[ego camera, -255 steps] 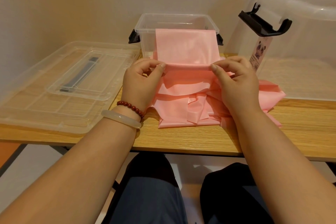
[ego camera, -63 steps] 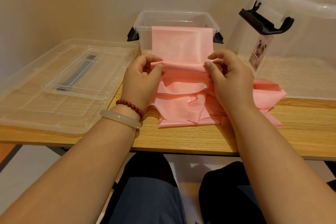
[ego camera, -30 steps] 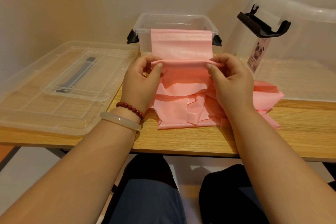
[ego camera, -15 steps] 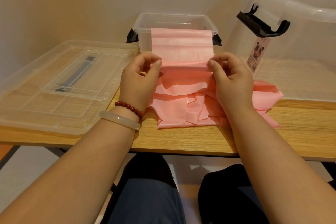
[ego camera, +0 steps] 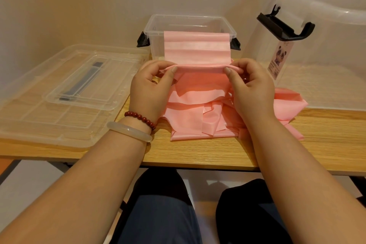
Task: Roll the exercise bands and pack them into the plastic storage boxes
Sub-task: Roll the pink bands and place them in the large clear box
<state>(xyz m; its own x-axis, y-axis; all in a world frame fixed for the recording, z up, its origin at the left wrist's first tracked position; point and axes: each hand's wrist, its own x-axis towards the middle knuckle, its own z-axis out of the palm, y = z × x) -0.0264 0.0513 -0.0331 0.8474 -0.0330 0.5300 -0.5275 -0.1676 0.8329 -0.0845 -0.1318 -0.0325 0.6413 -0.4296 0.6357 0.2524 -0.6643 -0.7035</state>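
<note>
My left hand (ego camera: pixel 150 93) and right hand (ego camera: pixel 251 89) pinch both ends of the roll in the pink band (ego camera: pixel 198 45), seemingly limp and slippery, draped over the box (ego camera: pixel 156 43) beyond them.

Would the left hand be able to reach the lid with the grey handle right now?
Likely yes, once freed: the lid lies beside the left hand with nothing between them. But its fingers pinch the rolled edge of the pink band, so it must let go first.
</note>
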